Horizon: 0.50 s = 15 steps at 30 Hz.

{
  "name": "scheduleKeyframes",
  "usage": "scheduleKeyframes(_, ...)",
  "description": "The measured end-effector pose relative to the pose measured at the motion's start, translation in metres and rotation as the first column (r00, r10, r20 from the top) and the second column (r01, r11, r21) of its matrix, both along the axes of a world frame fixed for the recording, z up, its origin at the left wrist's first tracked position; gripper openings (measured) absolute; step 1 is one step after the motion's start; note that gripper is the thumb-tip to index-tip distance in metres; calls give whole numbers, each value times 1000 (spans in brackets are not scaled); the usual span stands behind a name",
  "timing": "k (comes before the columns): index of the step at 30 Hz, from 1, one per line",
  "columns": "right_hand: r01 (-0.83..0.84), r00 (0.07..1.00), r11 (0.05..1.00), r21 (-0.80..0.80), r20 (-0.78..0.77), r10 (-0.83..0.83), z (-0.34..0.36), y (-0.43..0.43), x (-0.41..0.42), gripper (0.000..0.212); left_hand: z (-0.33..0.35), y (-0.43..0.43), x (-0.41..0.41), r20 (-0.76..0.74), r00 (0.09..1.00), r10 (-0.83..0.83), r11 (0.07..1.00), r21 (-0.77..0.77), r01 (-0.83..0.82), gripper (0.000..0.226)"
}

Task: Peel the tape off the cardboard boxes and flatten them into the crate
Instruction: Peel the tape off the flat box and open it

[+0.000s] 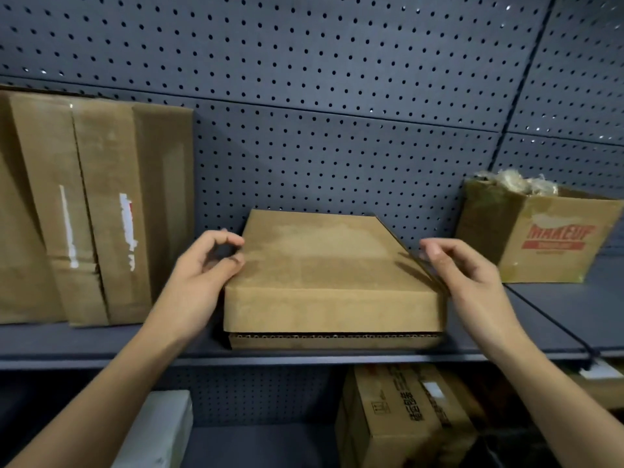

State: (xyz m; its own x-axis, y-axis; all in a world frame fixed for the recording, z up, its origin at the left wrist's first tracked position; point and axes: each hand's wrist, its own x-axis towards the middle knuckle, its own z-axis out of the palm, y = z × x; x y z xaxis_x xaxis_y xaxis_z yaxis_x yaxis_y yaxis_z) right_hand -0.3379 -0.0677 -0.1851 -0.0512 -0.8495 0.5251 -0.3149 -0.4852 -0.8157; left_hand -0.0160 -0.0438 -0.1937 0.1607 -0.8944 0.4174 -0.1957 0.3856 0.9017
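A flat brown cardboard box (332, 265) lies on the dark shelf (189, 349), its corrugated front edge facing me. My left hand (199, 282) is at the box's left side, with thumb and forefinger curled into a ring that pinches the left upper edge. My right hand (469, 278) is at the right side, its loosely bent fingers touching the slanted right flap edge (405, 248). I see no tape on this box, and no crate is in view.
Tall flattened cardboard boxes (91, 211) with torn white labels lean against the pegboard (337, 96) at left. An open box with red print (537, 234), stuffed with pale filling, stands at right. Below the shelf are a printed carton (408, 420) and a white box (158, 430).
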Motion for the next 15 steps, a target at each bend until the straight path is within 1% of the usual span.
scheduleKeyframes(1, -48, 996, 997, -64, -79, 43, 3, 9, -2, 23, 0, 4, 3, 65, 998, 27, 999, -48, -24, 13)
scheduleKeyframes(2, -96, 979, 991, -90, -186, 78, 5, 16, -5, 28, 1, 9, 6, 132, 991, 32, 996, -81, -22, 11)
scheduleKeyframes(3, -121, 942, 989, -85, -323, 88, 6, 23, -8, 36, 1, 15, 7, 211, 977, 21, 996, -94, -1, 15)
scheduleKeyframes(5, -115, 805, 992, -46, -590, 66, 5, 32, -10, 56, 0, 25, 6, 399, 917, 5, 994, -104, 40, 37)
scheduleKeyframes(6, -106, 738, 994, -40, -672, 52, 4, 36, -9, 61, 0, 30, 3, 490, 871, 17, 993, -109, 42, 47)
scheduleKeyframes(7, -101, 688, 994, -46, -725, 37, 3, 39, -7, 61, 0, 33, -1, 570, 821, 36, 992, -116, 38, 55)
scheduleKeyframes(9, -105, 638, 991, -87, -770, 0, 1, 42, -2, 59, -2, 37, -9, 678, 730, 92, 989, -150, 14, 65)
scheduleKeyframes(11, -104, 620, 984, -143, -783, -49, 0, 43, 0, 61, -2, 37, -13, 728, 668, 153, 979, -202, -4, 70)
scheduleKeyframes(15, -113, 581, 970, -217, -806, -112, -1, 43, 1, 62, -2, 36, -16, 773, 597, 215, 961, -277, 11, 79)
